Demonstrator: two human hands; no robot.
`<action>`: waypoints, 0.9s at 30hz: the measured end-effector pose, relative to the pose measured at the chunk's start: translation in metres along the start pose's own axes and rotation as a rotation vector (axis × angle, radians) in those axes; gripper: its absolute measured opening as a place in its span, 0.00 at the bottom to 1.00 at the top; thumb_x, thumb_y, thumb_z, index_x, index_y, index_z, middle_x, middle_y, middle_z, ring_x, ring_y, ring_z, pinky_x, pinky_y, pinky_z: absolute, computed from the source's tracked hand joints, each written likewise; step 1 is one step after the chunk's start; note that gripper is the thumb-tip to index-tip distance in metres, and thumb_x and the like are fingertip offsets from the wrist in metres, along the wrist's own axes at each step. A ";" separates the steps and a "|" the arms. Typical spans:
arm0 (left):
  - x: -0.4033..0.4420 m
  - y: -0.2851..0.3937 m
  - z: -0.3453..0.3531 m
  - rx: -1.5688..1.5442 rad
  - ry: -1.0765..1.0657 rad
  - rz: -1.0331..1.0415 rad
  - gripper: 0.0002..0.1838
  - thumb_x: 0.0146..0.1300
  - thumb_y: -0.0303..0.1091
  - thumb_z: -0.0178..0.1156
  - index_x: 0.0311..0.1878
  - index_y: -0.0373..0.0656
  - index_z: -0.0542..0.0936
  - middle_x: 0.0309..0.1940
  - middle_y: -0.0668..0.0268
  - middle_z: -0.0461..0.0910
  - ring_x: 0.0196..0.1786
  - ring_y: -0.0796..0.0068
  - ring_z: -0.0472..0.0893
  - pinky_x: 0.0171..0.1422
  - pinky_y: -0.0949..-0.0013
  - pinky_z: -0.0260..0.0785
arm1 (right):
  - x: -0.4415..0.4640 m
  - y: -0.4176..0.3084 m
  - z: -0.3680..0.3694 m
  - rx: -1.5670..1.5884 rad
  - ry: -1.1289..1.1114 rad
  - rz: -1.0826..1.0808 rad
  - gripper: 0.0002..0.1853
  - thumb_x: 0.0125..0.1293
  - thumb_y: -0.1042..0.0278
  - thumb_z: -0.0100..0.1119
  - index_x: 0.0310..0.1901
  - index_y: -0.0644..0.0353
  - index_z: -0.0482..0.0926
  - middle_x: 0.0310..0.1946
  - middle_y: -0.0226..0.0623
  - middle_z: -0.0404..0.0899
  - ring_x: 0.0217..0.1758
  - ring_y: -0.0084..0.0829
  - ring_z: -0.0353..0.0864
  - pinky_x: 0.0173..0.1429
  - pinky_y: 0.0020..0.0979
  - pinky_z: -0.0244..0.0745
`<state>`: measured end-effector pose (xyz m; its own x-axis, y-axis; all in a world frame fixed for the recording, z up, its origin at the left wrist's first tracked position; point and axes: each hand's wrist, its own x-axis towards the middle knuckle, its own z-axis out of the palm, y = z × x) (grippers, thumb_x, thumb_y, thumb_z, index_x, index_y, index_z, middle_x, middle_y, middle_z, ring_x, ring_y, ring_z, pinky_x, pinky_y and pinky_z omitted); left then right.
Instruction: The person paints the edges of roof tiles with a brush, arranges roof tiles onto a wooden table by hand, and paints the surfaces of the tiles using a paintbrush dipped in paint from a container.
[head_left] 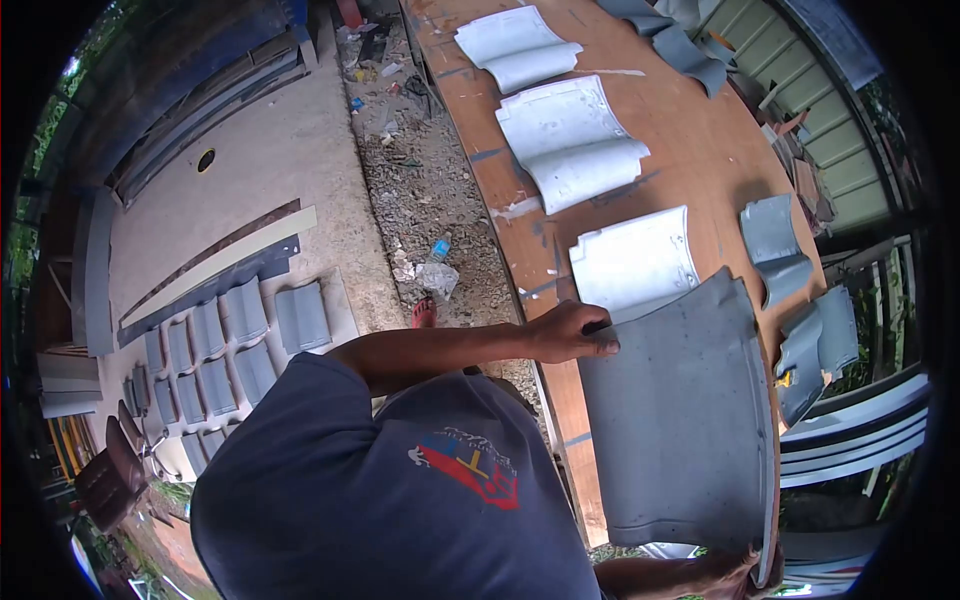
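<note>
A large grey roof tile (680,410) is held up at a tilt over the near part of the wooden table. My left hand (572,333) is closed on one corner of it, with the thumb over the edge. At the opposite end, low in the view, my right hand (738,572) grips another corner; its fingers are partly hidden by the tile. Just beyond the held tile lies a white roof tile (635,255), partly covered by it. Another white tile (572,140) and a further white tile (518,48) lie in a row along the table.
The wooden table (690,150) carries grey tiles (775,245) along its far edge. More grey tiles (215,385) lie in rows on the concrete floor. A plastic bottle (440,248) and litter lie on the gravel strip (420,190). A brown chair (108,480) stands behind.
</note>
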<state>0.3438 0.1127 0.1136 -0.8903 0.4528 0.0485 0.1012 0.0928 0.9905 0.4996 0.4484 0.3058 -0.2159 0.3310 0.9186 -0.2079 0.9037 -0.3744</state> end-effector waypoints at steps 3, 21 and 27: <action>-0.027 -0.029 -0.085 0.051 -0.001 0.007 0.25 0.69 0.55 0.67 0.41 0.36 0.82 0.28 0.60 0.82 0.35 0.69 0.83 0.42 0.59 0.72 | -0.007 -0.077 0.069 0.072 -0.072 -0.080 0.25 0.59 0.50 0.80 0.38 0.65 0.80 0.32 0.38 0.82 0.36 0.35 0.83 0.46 0.37 0.80; -0.251 0.018 -0.481 0.591 0.850 -0.222 0.59 0.54 0.54 0.78 0.80 0.38 0.56 0.76 0.49 0.64 0.75 0.51 0.69 0.76 0.50 0.64 | -0.107 -0.391 0.450 1.021 -0.736 -0.434 0.31 0.47 0.53 0.88 0.44 0.58 0.77 0.30 0.41 0.89 0.38 0.41 0.92 0.44 0.36 0.88; -0.197 0.002 -0.537 0.545 1.143 -0.060 0.64 0.42 0.48 0.85 0.79 0.39 0.56 0.77 0.52 0.60 0.75 0.51 0.67 0.76 0.48 0.65 | -0.143 -0.436 0.567 1.227 -0.738 -0.339 0.29 0.49 0.60 0.87 0.45 0.63 0.76 0.32 0.45 0.88 0.39 0.41 0.91 0.46 0.38 0.87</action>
<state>0.2810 -0.4523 0.1752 -0.7470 -0.5606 0.3574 -0.0255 0.5614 0.8272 0.0796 -0.1469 0.2659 -0.3411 -0.3960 0.8525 -0.9270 -0.0085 -0.3749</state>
